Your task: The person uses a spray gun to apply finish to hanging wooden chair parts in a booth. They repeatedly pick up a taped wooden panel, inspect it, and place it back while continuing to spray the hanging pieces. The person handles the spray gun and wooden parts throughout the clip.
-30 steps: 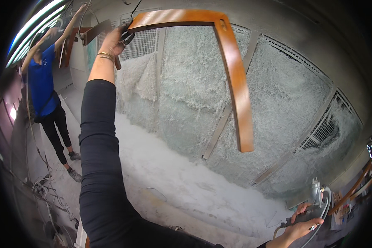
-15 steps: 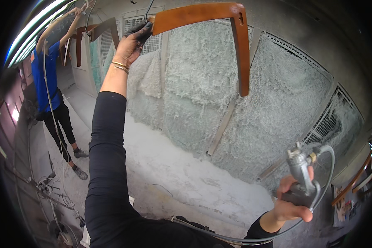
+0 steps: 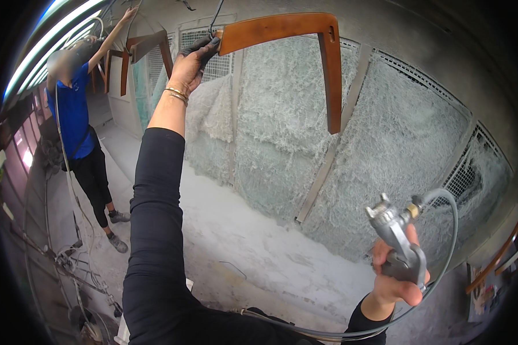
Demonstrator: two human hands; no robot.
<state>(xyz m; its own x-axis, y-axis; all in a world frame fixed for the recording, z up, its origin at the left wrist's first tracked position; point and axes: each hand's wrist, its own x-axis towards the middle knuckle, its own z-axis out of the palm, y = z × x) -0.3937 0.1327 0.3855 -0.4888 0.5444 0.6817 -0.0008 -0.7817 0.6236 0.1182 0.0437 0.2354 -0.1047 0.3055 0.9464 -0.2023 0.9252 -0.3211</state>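
Note:
My left hand (image 3: 193, 62), its fingertips darkly stained, is raised and pinches the near end of a brown wooden L-shaped furniture part (image 3: 276, 31). That part hangs from a metal hook (image 3: 215, 18) at the same end, its other leg pointing downward. Low on the right, my right hand (image 3: 394, 282) wraps round the handle of a silver spray gun (image 3: 394, 233). The gun's head points up and to the left. A grey hose (image 3: 452, 230) joins it through a brass fitting and loops down past my right wrist.
Filter panels (image 3: 282, 126) coated in pale fibrous overspray line the wall ahead, above a white-dusted floor (image 3: 253, 236). At left a co-worker in a blue shirt (image 3: 77, 121) reaches up near more hanging wooden parts (image 3: 149, 43). Brown wooden pieces (image 3: 495, 264) stand at the far right.
My right hand has moved the spray gun left and slightly up, tilting its head leftward. The wooden part has turned slightly in my left hand. The co-worker's arms have spread apart.

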